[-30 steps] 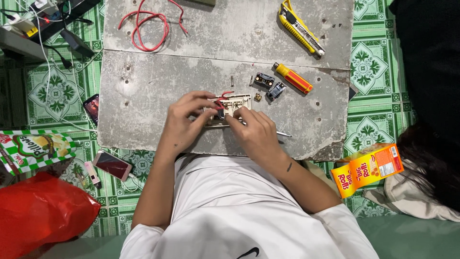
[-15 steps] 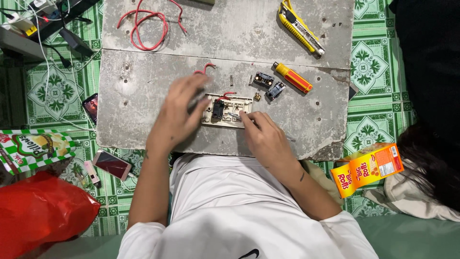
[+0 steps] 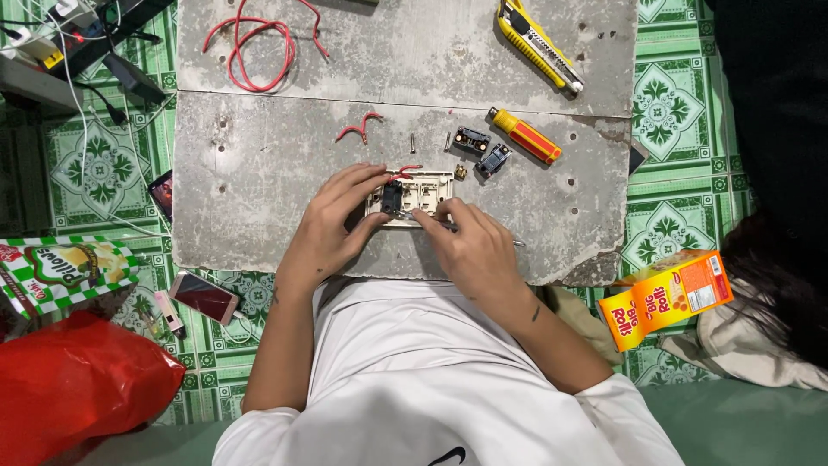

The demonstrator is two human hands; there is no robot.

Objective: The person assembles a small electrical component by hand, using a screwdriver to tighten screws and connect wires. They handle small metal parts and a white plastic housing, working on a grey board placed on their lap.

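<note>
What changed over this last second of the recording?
The left hand lifted off, then came back onto the cream switch plate. A short red wire piece now lies above it. The right hand stayed on the thin metal tool; screwdriver and knife unmoved.

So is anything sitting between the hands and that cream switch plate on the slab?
Nothing visible does. The left hand already grips the switch plate by its left end, and the right hand brings a thin metal tool to its lower edge. The short red wire piece lies clear beyond it.
</note>
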